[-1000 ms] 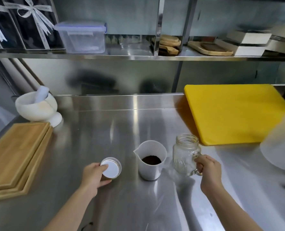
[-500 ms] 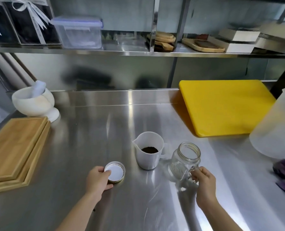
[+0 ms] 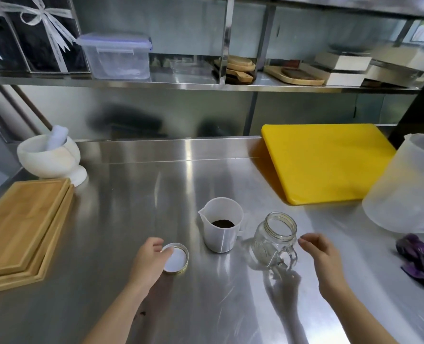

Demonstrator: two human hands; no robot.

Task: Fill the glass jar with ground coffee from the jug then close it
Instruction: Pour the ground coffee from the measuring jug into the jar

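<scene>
Jar [image 3: 275,240] stands open and empty on the steel counter [image 3: 131,199], its handle toward the person. Right hand [image 3: 324,256] hangs just beside that handle, fingers loosely spread, holding nothing. Left hand [image 3: 149,260] rests on the lid [image 3: 176,257], which lies upside down on the counter; fingertips touch its rim, no real grip. Jug [image 3: 221,224] sits between lid and jar, a little coffee [image 3: 223,223] in the bottom. Pouring hasn't begun, I'd say. Next: take the jug's handle, steady the jar, tip the spout over its narrow mouth, slowly.
</scene>
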